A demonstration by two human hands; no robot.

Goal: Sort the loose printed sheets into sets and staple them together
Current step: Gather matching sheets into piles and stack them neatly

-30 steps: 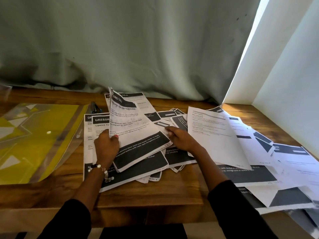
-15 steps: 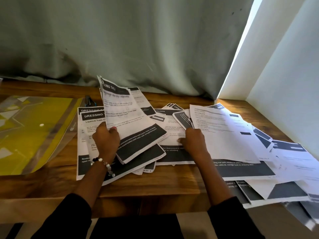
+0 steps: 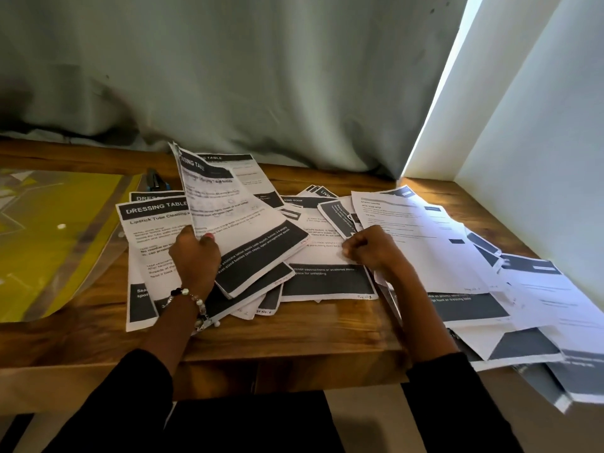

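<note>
I see a wooden table (image 3: pixel 327 335) carrying scattered printed sheets (image 3: pixel 327 279), a yellow plastic folder (image 3: pixel 58 243) at left, and a stapler (image 3: pixel 156 181) behind.

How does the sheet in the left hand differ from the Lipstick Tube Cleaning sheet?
The held sheet is lifted and curled, gripped by the left hand; the lipstick sheet lies flat on the table. The held sheet overlaps the lipstick sheet. Both have dark Dressing Table headers and dark bottom bands.

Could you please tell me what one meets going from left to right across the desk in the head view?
Yellow plastic folder → stapler → left hand gripping a lifted sheet → right hand → white wall.
</note>
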